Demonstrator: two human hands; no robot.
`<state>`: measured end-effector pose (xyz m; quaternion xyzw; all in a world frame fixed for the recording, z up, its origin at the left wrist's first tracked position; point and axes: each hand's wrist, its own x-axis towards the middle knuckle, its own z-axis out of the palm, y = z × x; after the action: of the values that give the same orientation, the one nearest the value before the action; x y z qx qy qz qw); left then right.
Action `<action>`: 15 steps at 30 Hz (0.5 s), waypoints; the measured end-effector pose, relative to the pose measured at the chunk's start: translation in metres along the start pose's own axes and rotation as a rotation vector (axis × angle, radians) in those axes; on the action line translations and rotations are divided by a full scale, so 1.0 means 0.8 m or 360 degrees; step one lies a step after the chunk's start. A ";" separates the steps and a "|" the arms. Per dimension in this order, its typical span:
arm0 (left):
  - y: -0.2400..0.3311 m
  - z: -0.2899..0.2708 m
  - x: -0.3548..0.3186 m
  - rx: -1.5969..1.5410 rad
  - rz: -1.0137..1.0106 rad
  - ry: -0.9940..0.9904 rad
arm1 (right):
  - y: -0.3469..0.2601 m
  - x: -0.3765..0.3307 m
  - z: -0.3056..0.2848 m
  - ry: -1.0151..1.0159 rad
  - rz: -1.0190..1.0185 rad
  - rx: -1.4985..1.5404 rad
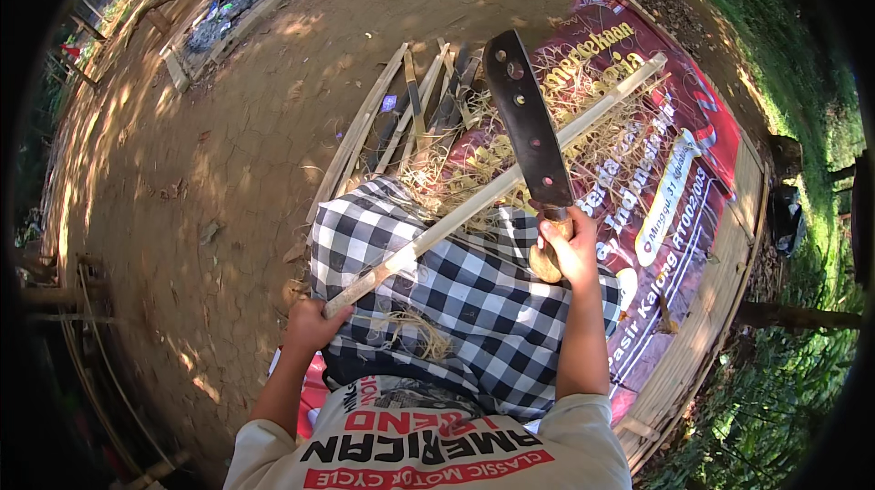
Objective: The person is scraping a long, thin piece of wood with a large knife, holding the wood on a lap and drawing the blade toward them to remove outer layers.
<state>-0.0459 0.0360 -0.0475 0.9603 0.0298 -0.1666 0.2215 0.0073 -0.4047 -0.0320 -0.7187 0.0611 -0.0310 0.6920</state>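
Observation:
My left hand (314, 324) is closed round the near end of a long pale bamboo strip (465, 213). The strip slants across my lap, up and away to the right. In my right hand (572, 246) is the wooden handle of a machete (530, 125), a wide dark blade with several round holes. The blade points away from me and passes over the strip; whether it touches cannot be told. A black-and-white checked cloth (492, 308) covers my lap, with a few curled shavings (415, 330) on it.
A printed red banner (661, 207) lies over a bamboo platform (720, 344) on the right, strewn with shavings (474, 157). Split bamboo pieces (365, 116) are heaped at the front left. Beyond, on bare earth, is a framed ash pit (239, 5). Greenery borders the right side.

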 end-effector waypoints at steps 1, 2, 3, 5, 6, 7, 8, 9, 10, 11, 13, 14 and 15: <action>-0.004 0.004 0.001 -0.0005 0.0004 0.0027 | -0.006 -0.003 0.004 -0.0087 0.0000 0.0072; -0.009 0.005 0.002 -0.0009 0.0009 0.0053 | 0.002 -0.004 0.007 -0.0125 0.0003 0.0255; -0.013 0.007 0.004 -0.0051 0.0010 0.0031 | -0.002 -0.009 0.011 -0.0086 0.0119 0.0296; -0.021 0.008 0.007 -0.0133 0.0010 -0.0011 | -0.014 -0.014 0.012 -0.0105 0.0251 0.0267; -0.025 0.011 0.009 -0.0154 0.0024 -0.0023 | -0.022 -0.017 0.015 -0.0060 0.0327 0.0335; -0.029 0.013 0.010 -0.0175 0.0036 -0.0034 | -0.020 -0.019 0.013 -0.0044 0.0406 0.0345; -0.033 0.014 0.011 -0.0196 0.0047 -0.0043 | -0.024 -0.020 0.017 -0.0034 0.0479 0.0327; -0.037 0.016 0.012 -0.0213 0.0037 -0.0073 | -0.028 -0.023 0.022 -0.0021 0.0554 0.0307; -0.040 0.017 0.014 -0.0231 0.0027 -0.0102 | -0.023 -0.028 0.031 -0.0003 0.0596 0.0309; -0.042 0.017 0.015 -0.0249 0.0015 -0.0130 | -0.015 -0.034 0.042 0.0015 0.0637 0.0311; -0.034 0.010 0.018 -0.0253 0.0000 -0.0182 | -0.001 -0.049 0.055 -0.0091 0.0791 0.0390; -0.030 0.009 0.020 -0.0255 -0.0003 -0.0208 | 0.000 -0.060 0.062 -0.0192 0.0753 0.0241; -0.031 0.007 0.021 -0.0241 0.0023 -0.0193 | 0.002 -0.068 0.072 -0.0302 0.0706 0.0113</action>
<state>-0.0347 0.0554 -0.0683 0.9292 0.0219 -0.2201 0.2962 -0.0392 -0.3408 -0.0338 -0.6625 0.1510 0.1871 0.7094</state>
